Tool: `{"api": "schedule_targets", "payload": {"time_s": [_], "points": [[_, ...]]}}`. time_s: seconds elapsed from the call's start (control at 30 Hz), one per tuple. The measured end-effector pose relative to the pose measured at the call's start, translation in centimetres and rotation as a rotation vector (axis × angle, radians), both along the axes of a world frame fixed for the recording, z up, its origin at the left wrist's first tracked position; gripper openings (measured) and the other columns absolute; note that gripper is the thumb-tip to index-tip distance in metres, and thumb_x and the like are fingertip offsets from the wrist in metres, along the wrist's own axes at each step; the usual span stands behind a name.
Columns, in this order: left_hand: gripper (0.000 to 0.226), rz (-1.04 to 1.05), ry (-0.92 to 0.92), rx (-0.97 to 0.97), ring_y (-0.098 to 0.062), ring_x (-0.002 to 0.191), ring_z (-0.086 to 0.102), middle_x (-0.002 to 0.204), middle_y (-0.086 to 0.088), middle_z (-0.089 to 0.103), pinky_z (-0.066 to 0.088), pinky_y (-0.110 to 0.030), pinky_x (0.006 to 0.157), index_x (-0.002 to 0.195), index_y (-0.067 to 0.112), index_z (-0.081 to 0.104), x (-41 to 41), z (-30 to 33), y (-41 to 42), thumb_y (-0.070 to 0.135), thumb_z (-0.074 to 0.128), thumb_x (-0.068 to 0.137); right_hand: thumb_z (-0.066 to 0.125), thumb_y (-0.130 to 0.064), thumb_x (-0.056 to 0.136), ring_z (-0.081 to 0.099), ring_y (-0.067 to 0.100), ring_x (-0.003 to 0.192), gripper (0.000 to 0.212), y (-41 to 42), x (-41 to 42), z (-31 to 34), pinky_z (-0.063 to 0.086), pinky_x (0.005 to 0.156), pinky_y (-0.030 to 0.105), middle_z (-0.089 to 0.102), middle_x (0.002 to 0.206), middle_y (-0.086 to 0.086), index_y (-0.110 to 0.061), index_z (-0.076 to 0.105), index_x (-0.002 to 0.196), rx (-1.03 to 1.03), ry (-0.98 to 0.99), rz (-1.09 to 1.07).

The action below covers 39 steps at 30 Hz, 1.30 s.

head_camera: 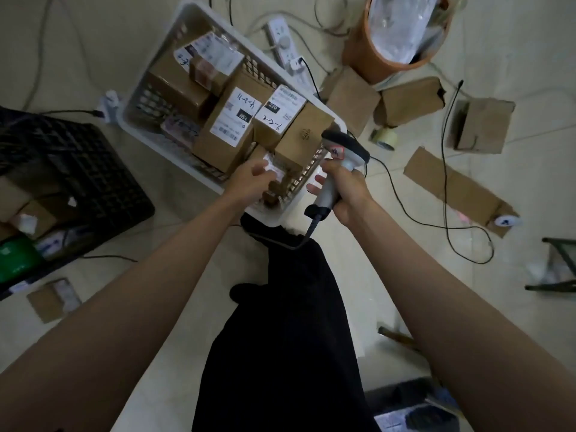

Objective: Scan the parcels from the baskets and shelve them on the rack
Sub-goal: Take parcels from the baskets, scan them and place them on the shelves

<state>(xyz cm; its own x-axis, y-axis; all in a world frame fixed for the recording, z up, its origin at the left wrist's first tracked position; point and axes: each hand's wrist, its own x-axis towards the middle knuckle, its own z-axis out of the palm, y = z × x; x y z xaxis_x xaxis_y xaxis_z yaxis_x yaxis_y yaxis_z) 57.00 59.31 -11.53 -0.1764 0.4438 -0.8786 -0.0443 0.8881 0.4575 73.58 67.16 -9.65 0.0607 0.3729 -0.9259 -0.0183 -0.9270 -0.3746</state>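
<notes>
Two bare forearms extend forward over a leg in black fabric and the pale tiled floor [389, 275]. The right hand [346, 188] holds a grey plastic barcode scanner [335, 169], fingers wrapped round its handle; a black cable trails from the handle base. The left hand [252, 179] reaches into the near corner of a white slotted plastic basket [149, 98], its fingers touching a small white-labelled parcel [276, 174]; whether they grip it cannot be told. The basket holds several rectangular brown cardboard parcels, among them a tall box [226, 126] with a white printed label marked by hand. A black lattice crate [78, 169] stands to the left with more parcels inside. Flattened cardboard [448, 182], a tape roll [385, 139], a white power strip [282, 42] and an orange cylindrical bin [371, 54] lie beyond.
</notes>
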Motion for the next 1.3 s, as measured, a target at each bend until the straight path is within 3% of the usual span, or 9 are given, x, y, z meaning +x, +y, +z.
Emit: {"api": "schedule_targets", "payload": {"time_s": [0.1,0.23,0.37,0.43,0.6,0.67,1.03,1.2,1.3], "points": [[0.057,-0.042,0.015,0.013,-0.023,0.136,0.047,0.154,-0.003,0.043,0.044,-0.046,0.111,0.154,0.019,0.038,0.1,-3.7,1.8,0.028,0.058,0.101,0.066,-0.004,0.094,0.061,0.021,0.079,0.015,0.6,-0.3,-3.8,0.058,0.09,0.055,0.063,0.091,0.006,-0.005,0.063,0.108,0.0,-0.004,-0.022],[0.063,-0.033,0.006,0.001,-0.02,0.139,0.043,0.156,-0.001,0.041,0.04,-0.037,0.112,0.157,0.016,0.033,0.0,-8.2,3.9,0.028,0.058,0.1,0.067,-0.007,0.093,0.065,0.031,0.093,0.031,1.4,-0.6,-7.7,0.054,0.096,0.059,0.066,0.106,0.017,-0.001,0.062,0.123,-0.001,-0.011,-0.033],[0.046,-0.034,-0.046,-0.024,-0.009,0.113,0.058,0.122,0.009,0.062,0.045,-0.022,0.084,0.145,0.021,0.052,0.2,-11.2,5.0,0.03,0.057,0.1,0.067,-0.008,0.094,0.067,0.037,0.114,0.029,1.8,-0.6,-10.3,0.054,0.099,0.055,0.07,0.122,0.021,-0.003,0.064,0.122,0.012,0.016,-0.066],[0.047,-0.038,-0.077,-0.023,-0.011,0.114,0.056,0.125,0.006,0.06,0.043,-0.025,0.087,0.145,0.023,0.051,0.7,-12.0,4.9,0.029,0.058,0.099,0.067,-0.007,0.094,0.066,0.038,0.117,0.027,1.7,-0.7,-10.9,0.055,0.099,0.055,0.069,0.124,0.022,-0.004,0.063,0.121,0.014,0.053,-0.078],[0.051,0.032,-0.089,0.017,-0.002,0.096,0.056,0.117,0.005,0.059,0.044,-0.005,0.05,0.145,0.02,0.048,2.3,-11.3,4.0,0.026,0.062,0.096,0.066,-0.007,0.095,0.07,0.033,0.103,0.032,0.7,-0.7,-9.9,0.056,0.097,0.055,0.072,0.114,0.017,-0.002,0.063,0.127,0.034,0.061,-0.052],[0.047,0.064,-0.083,0.035,-0.001,0.094,0.056,0.117,0.006,0.059,0.041,-0.003,0.045,0.141,0.021,0.05,2.4,-10.6,3.5,0.027,0.063,0.096,0.067,-0.009,0.096,0.07,0.027,0.097,0.028,0.1,-0.4,-8.9,0.055,0.098,0.054,0.073,0.107,0.01,-0.005,0.064,0.123,0.053,0.069,-0.029],[0.036,0.192,-0.03,0.138,0.006,0.099,0.055,0.117,0.009,0.056,0.049,-0.013,0.073,0.124,0.024,0.051,2.6,-3.1,-1.0,0.033,0.068,0.094,0.066,-0.01,0.097,0.071,0.022,0.098,0.008,-4.0,0.7,-0.1,0.06,0.091,0.044,0.074,0.101,0.004,-0.011,0.069,0.104,0.111,0.148,-0.011],[0.03,0.357,0.028,0.207,-0.016,0.117,0.06,0.124,-0.002,0.06,0.054,-0.037,0.096,0.109,0.023,0.053,2.2,3.0,-4.5,0.034,0.072,0.089,0.066,-0.01,0.096,0.071,0.028,0.104,0.015,-6.0,0.2,6.4,0.062,0.087,0.042,0.074,0.102,0.003,-0.01,0.069,0.111,0.152,0.174,0.085],[0.033,0.464,0.026,0.252,-0.016,0.12,0.059,0.125,-0.001,0.06,0.052,-0.044,0.101,0.103,0.027,0.052,1.3,8.2,-6.8,0.041,0.073,0.082,0.065,-0.01,0.097,0.07,0.032,0.105,0.016,-7.2,-0.5,11.4,0.058,0.092,0.044,0.072,0.106,0.006,-0.011,0.068,0.113,0.185,0.223,0.156]]}}
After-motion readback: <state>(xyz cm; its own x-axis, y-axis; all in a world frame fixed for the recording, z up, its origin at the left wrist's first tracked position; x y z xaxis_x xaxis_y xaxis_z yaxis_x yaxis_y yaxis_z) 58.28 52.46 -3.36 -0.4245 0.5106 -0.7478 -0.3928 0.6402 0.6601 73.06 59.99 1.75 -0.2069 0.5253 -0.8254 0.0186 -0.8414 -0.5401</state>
